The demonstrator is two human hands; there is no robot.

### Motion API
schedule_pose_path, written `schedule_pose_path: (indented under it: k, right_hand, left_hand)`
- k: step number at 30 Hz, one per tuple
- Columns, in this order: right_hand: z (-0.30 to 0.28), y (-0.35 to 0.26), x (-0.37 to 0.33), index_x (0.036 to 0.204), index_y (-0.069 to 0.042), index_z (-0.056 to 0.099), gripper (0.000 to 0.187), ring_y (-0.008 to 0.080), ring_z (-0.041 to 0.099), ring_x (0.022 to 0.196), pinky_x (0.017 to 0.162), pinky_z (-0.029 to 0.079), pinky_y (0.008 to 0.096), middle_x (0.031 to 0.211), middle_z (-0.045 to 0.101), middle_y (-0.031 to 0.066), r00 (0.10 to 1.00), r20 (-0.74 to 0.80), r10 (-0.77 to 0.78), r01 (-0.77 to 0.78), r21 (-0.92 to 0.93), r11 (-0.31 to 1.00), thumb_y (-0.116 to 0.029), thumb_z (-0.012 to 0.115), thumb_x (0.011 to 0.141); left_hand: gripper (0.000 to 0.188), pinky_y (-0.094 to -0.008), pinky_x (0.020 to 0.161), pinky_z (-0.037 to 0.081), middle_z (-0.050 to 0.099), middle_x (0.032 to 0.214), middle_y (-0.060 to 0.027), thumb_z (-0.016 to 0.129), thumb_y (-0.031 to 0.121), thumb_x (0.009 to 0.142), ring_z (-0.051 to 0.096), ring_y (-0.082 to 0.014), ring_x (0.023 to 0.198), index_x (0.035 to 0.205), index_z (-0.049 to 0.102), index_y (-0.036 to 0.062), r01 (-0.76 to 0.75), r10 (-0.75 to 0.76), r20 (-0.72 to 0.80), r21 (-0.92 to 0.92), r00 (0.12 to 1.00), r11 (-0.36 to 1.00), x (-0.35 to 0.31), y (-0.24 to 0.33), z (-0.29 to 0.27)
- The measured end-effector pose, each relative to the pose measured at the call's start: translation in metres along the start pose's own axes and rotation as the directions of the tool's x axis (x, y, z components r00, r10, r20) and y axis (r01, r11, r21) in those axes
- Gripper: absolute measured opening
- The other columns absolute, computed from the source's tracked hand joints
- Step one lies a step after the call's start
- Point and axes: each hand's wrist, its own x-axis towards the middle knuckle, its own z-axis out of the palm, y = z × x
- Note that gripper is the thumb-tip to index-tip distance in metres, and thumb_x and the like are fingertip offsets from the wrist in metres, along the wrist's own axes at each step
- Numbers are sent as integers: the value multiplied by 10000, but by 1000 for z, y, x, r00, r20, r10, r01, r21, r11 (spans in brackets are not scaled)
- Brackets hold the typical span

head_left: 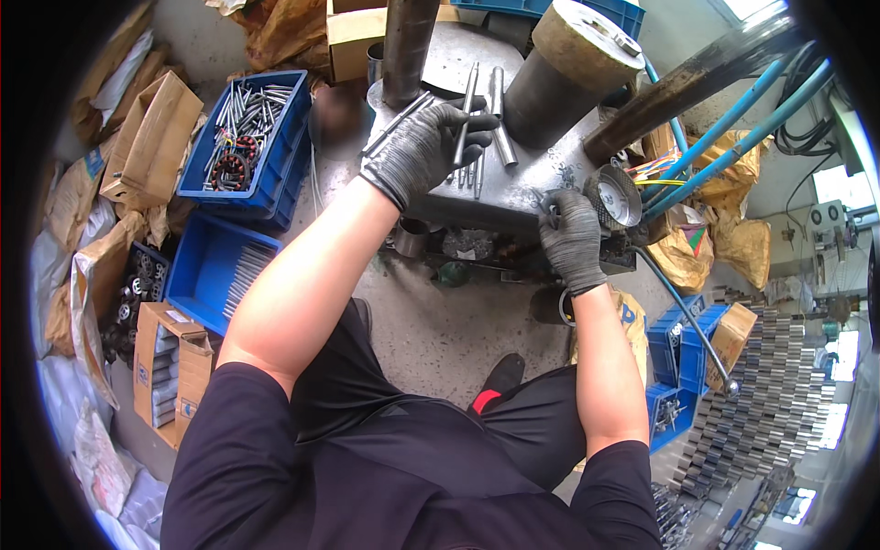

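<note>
My left hand (417, 151), in a grey work glove, is closed around a slim metal shaft (467, 110) over the steel worktable. A thicker steel shaft (503, 137) lies just right of its fingertips, and another thin rod (394, 126) shows along the back of the hand. Below the fingers, more shaft ends (478, 176) rest near the table's front edge. My right hand (570, 240), also gloved, has its fingers curled together at the front right of the table. What it grips, if anything, is too small to make out. Beside it is a round metal part with a mesh-like rim (612, 198).
A heavy dark cylinder (550, 96) and two steel columns (408, 50) (687, 87) rise from the worktable (541, 170). Blue hoses (724, 128) run at the right. Blue bins (298, 124) of shafts and cartons (151, 137) stand left; stacked metal pieces (761, 394) fill the right.
</note>
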Motion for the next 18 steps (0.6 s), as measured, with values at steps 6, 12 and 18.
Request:
schedule_pose_path:
  k: [6, 12, 18]
  right_hand:
    - [2, -12, 0, 924, -87, 657, 224, 364, 625, 890, 834, 496, 473, 931, 671, 137, 993, 50, -111, 117, -142, 983, -20, 761, 737]
    - [3, -14, 1, 932, -79, 658, 204, 332, 634, 872, 832, 498, 448, 923, 678, 151, 995, 79, -58, 70, -156, 985, -73, 764, 758]
    - [-4, -36, 1, 995, -69, 612, 184, 157, 614, 766, 692, 513, 301, 881, 649, 62, 918, 51, 394, -309, 713, 629, 0, 726, 869]
  left_hand:
    - [349, -257, 642, 587, 755, 1020, -87, 647, 116, 961, 718, -145, 788, 1299, 587, 52, 45, -35, -123, 83, 992, 996, -6, -6, 19]
    - [386, -255, 654, 593, 739, 1110, -145, 571, 142, 1006, 695, -150, 770, 1372, 561, 21, 34, -25, -101, 85, 995, 996, -16, -11, 31]
    - [388, -269, 703, 561, 720, 1092, -114, 641, 141, 902, 658, -134, 801, 1264, 617, 5, 25, -25, -5, 135, 1000, 991, -20, -34, 24]
